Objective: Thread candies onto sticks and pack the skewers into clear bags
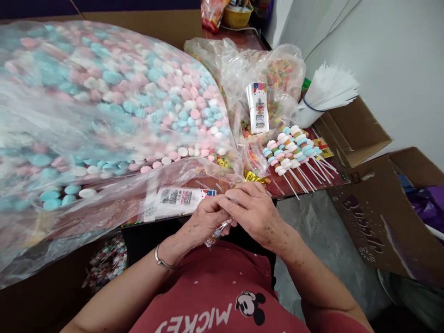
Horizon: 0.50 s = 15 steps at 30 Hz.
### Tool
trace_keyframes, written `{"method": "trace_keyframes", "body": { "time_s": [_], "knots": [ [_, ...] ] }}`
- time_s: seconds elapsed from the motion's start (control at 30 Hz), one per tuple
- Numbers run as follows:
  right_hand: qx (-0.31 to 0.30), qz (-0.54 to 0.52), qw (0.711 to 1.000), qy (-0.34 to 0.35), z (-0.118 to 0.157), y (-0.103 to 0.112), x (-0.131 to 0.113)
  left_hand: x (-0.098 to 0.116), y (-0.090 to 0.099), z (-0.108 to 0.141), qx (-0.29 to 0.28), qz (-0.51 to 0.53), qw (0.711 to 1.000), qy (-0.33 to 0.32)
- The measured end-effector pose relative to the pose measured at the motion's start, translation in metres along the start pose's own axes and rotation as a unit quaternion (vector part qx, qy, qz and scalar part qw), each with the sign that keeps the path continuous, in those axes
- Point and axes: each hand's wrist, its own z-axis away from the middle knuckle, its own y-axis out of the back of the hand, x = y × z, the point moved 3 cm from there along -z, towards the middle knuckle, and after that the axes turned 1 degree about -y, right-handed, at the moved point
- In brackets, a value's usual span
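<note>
Both my hands meet at the table's front edge, closed around a small clear candy bag (215, 235). Its crinkled, shiny end with coloured bits pokes out below the fingers; the rest is hidden. My left hand (208, 216) grips the bag from the left. My right hand (258, 215) comes over from the right, its fingers pinched together at the bag's upper part. Just behind the fingers lies a bundle of gold twist ties (254, 177). Flat printed bags (182, 198) rest to the left of my hands. Marshmallow skewers (293, 148) with white sticks lie to the right.
A huge clear sack of pastel marshmallows (138, 92) covers the left side. Behind are a bag of gummy rings (277, 69), a stack of printed bags (258, 108) and a cup of white sticks (310, 111). Cardboard boxes (367, 222) stand right; wrapped sweets (107, 263) sit below left.
</note>
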Motion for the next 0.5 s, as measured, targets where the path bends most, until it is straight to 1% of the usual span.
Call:
{"method": "trace_keyframes", "body": {
  "time_s": [0.17,0.27,0.3,0.37,0.43,0.47,0.5],
  "knots": [
    [0.009,-0.002,0.999,-0.031,0.008,-0.009,0.001,-0.001,-0.003,0.003,-0.016,-0.019,0.999,0.036],
    [0.036,-0.005,0.997,-0.062,0.013,-0.003,0.005,-0.005,-0.006,0.003,-0.024,-0.029,0.997,0.062],
    [0.060,-0.002,0.995,-0.075,0.015,0.003,0.009,-0.006,-0.006,0.003,-0.026,-0.033,0.997,0.070],
    [0.138,0.012,0.981,-0.132,0.021,0.020,0.020,-0.010,-0.008,0.004,-0.029,-0.042,0.995,0.088],
    [0.234,0.023,0.947,-0.219,0.028,0.037,0.036,-0.013,-0.007,0.008,-0.030,-0.050,0.993,0.100],
    [0.266,0.017,0.929,-0.258,0.032,0.041,0.044,-0.014,-0.007,0.010,-0.027,-0.050,0.993,0.103],
    [0.279,0.001,0.917,-0.284,0.034,0.042,0.053,-0.015,-0.005,0.012,-0.021,-0.045,0.993,0.103]
  ]
}}
